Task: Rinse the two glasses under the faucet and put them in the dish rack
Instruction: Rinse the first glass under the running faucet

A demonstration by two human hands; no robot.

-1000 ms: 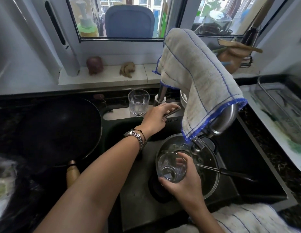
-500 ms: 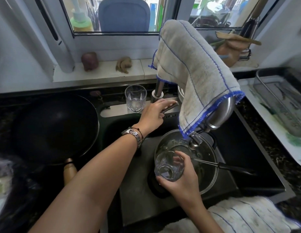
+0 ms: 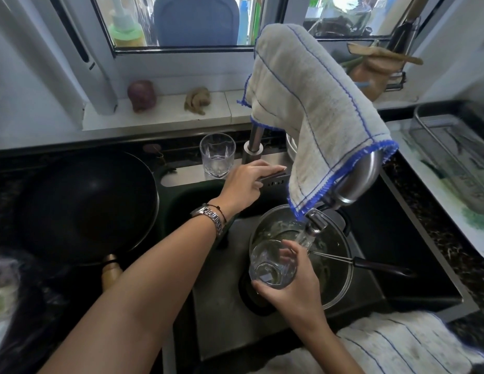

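Note:
My right hand (image 3: 295, 290) grips a clear glass (image 3: 272, 263), tilted with its mouth toward the faucet spout (image 3: 315, 225). Water runs from the spout onto the glass rim. My left hand (image 3: 245, 182) rests on the faucet lever (image 3: 273, 178) at the back of the sink. A second clear glass (image 3: 217, 155) stands upright on the ledge behind the sink, just left of the faucet stem. The dish rack (image 3: 451, 155) sits on the counter at the right. A grey cloth with blue edging (image 3: 311, 109) drapes over the faucet neck and hides most of it.
A steel pot (image 3: 340, 282) with a long-handled strainer (image 3: 370, 264) sits in the sink under the glass. A black wok (image 3: 81, 206) lies on the left. A striped cloth (image 3: 392, 346) covers the sink's front edge. Small items stand on the window sill.
Water has started flowing from the spout onto the glass. My left hand has pressed flatter on the faucet lever. The glass in my right hand sits closer under the spout.

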